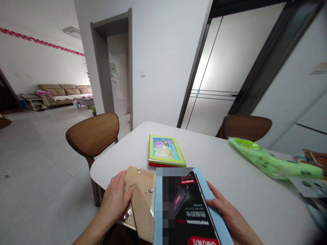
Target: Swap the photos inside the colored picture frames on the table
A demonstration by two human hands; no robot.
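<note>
My left hand (117, 196) grips the left edge of a brown picture frame back (143, 178), its thumb pressed on the board's easel leg (142, 212). Metal clips sit along the board's edges. In my right hand (227, 211) is the right side of a light blue frame-like piece (207, 182), fingers at its edge. A black printed card (190, 204) with glue gun lettering lies within the blue border; its left part is pixelated. The two pieces are side by side over the table's near edge. Beyond them a lime green picture frame (167, 149) lies face up on something red.
The white table (214, 158) has rounded corners. Green plastic packaging (273, 163) lies at its right, beside other wrappers. One brown chair (94, 134) stands at the left, another chair (246, 126) behind the far side. A sofa (65, 92) is in the room beyond.
</note>
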